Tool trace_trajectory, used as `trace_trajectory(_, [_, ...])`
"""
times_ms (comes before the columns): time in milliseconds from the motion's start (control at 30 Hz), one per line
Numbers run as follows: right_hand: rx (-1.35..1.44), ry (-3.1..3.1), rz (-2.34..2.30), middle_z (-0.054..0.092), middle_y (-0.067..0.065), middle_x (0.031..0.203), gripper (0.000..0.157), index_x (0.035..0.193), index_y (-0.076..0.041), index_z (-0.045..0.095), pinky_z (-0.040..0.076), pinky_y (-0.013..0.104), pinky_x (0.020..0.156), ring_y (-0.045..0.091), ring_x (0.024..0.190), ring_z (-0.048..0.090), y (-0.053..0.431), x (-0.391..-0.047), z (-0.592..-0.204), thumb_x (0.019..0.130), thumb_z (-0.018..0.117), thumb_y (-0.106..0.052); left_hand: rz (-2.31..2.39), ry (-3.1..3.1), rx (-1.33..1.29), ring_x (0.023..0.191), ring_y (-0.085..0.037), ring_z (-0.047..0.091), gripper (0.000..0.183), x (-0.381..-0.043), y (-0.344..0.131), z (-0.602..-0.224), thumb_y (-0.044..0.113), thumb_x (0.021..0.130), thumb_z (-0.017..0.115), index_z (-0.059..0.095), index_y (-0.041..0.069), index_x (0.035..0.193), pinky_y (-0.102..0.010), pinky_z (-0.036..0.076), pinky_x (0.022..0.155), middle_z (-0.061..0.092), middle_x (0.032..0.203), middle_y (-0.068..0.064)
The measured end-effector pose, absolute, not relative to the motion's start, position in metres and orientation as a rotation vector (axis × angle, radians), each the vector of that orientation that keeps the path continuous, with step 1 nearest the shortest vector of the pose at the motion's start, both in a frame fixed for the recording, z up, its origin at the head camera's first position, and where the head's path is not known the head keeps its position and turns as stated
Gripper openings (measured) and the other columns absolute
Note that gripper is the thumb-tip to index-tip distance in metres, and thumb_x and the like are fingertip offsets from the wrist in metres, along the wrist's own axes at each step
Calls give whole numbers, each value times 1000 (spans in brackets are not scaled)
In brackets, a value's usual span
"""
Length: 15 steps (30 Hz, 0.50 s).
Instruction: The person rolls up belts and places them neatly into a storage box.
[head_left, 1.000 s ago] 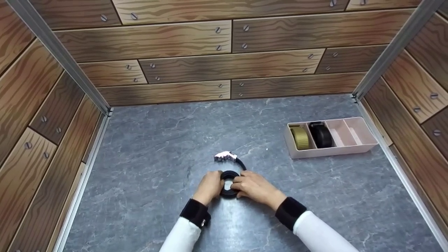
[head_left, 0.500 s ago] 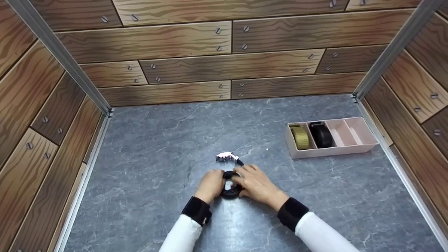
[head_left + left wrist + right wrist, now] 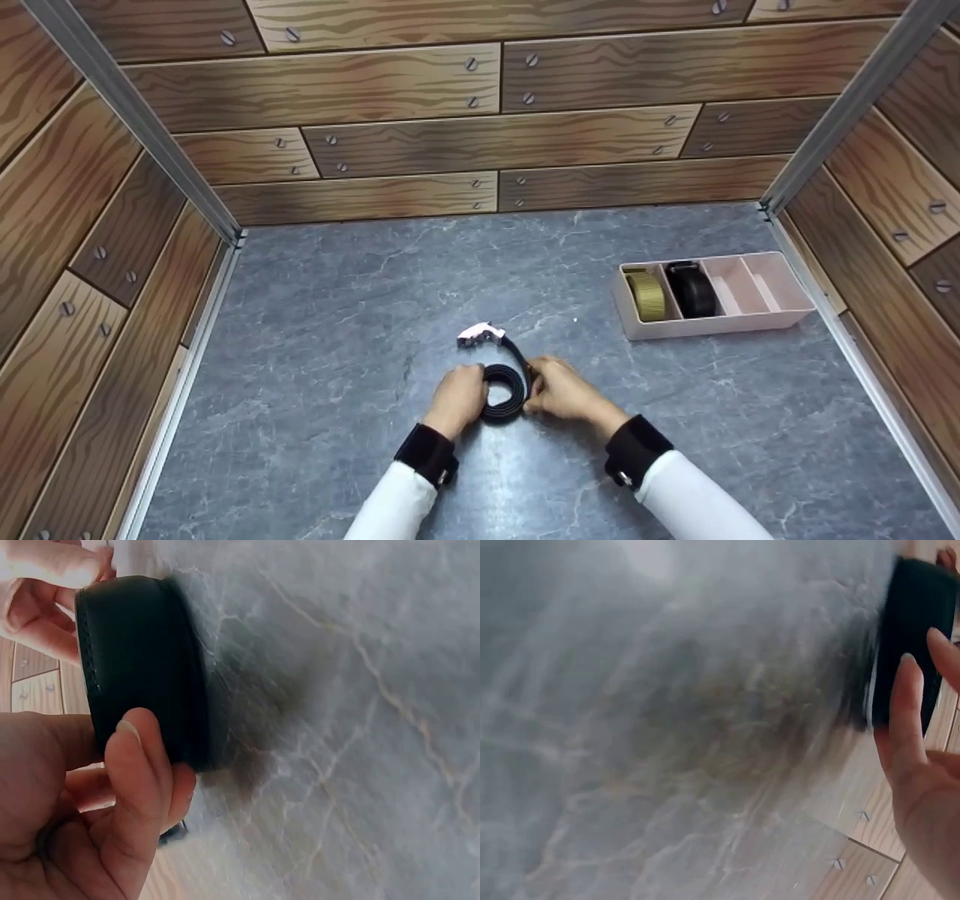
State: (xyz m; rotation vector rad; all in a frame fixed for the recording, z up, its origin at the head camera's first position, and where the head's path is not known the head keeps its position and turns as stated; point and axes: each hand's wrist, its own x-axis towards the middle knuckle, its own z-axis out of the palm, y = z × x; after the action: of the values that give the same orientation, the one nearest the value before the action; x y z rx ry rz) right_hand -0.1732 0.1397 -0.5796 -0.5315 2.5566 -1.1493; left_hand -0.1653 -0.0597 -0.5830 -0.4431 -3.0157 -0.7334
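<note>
A black belt is rolled into a coil standing on its edge on the grey marbled surface. Its silver buckle lies beyond the coil, joined by a short unrolled length of strap. My left hand grips the coil's left side, thumb and fingers around the band; the left wrist view shows fingertips on the stitched leather. At the coil's right, my right hand holds the strap where it leaves the roll. In the right wrist view its fingers lie against the belt's outer face.
To the right stands a pale pink divided box. A rolled olive-yellow belt sits in its first compartment and a rolled black belt in the second. Wood-patterned walls enclose the back and sides.
My right hand has left the coil's hole and shifted to the strap on its outer right side. The coil has moved slightly right; my left hand keeps its grip.
</note>
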Motion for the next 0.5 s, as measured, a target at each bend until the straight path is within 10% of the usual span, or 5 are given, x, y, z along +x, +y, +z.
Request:
trace_trajectory(233, [-622,2430,-1144,56,13,109,67,134,10,52,49,28,66,14,75,55,140,-182,-575,72,74,-1,-703,-2980,-540,71,-38,66,6,-169,-58,-589,3,86,60,62,-1,82,-48,53,62,66,79,-21])
trace_trajectory(500, [-686,2739,-758,56,6,85,21,103,-3,68,52,41,70,22,74,57,119,-187,-578,89,70,-19,-459,-3026,-602,72,-34,68,11,-171,-49,-586,10,92,58,66,3,92,-44,54,62,69,81,-17])
